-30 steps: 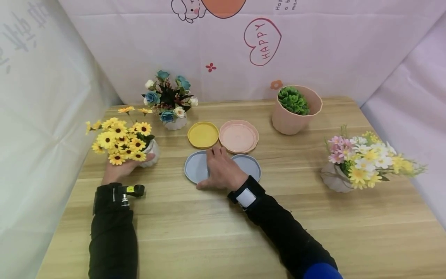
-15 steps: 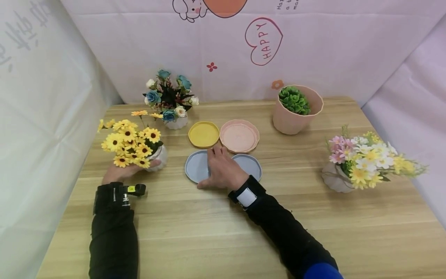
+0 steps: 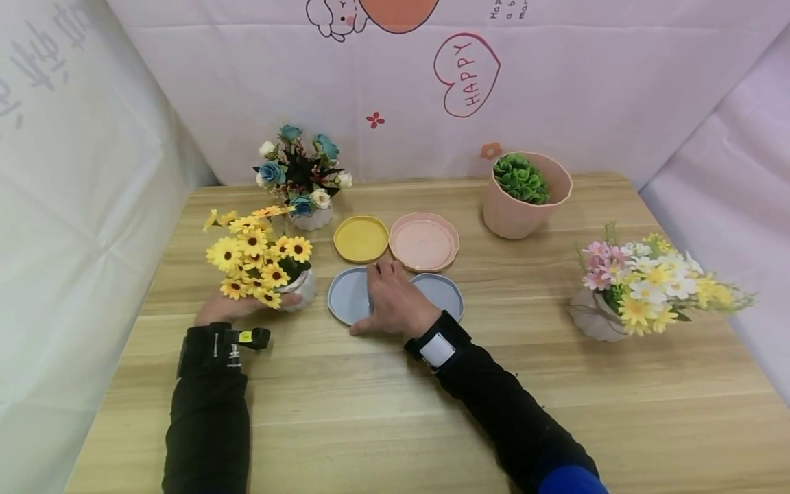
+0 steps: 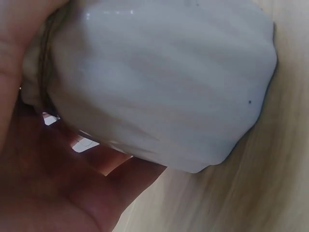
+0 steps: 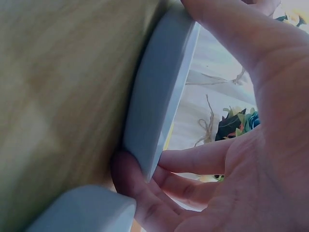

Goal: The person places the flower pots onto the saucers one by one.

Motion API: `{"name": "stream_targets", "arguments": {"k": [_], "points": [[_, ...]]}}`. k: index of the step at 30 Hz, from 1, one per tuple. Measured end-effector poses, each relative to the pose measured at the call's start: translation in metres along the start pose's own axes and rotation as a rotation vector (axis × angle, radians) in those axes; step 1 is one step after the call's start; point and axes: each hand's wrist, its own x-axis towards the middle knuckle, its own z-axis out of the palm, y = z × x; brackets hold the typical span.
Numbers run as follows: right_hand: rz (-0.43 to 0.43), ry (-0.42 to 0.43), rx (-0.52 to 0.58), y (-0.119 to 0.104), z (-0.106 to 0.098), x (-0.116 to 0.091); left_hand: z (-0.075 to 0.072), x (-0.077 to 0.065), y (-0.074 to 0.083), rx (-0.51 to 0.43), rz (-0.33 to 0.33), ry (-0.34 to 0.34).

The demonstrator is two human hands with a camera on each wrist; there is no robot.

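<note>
My left hand (image 3: 234, 307) grips a white fluted pot (image 3: 304, 289) of yellow daisies (image 3: 249, 255), left of the saucers. In the left wrist view the pot's side (image 4: 169, 82), with twine round its neck, lies tilted against the fingers and close over the table. My right hand (image 3: 398, 302) holds the left blue-grey saucer (image 3: 347, 296). In the right wrist view, thumb and fingers span this saucer's rim (image 5: 157, 92) from opposite ends. A second blue-grey saucer (image 3: 446, 295) sits just to its right, partly hidden by the hand.
Behind the blue-grey saucers lie a yellow saucer (image 3: 361, 239) and a pink saucer (image 3: 424, 240). A pot of blue and white roses (image 3: 299, 171) stands back left. Back right is a pink pot (image 3: 515, 213) with a green plant; a mixed flower pot (image 3: 595, 315) stands at right.
My left hand has carried the daisy pot rightward and slightly nearer, towards the left blue-grey saucer. My right hand has stayed in place on that saucer.
</note>
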Motion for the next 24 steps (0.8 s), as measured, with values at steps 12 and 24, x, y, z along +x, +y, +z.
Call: {"name": "stream_targets", "arguments": {"k": [12, 24], "points": [[-0.01, -0.001, 0.017, 0.001, -0.001, -0.001, 0.005, -0.013, 0.018, 0.038, -0.026, 0.004], [-0.044, -0.038, 0.144, 0.008, -0.003, 0.0, 0.016, -0.025, 0.048, -0.001, 0.091, -0.014]]}}
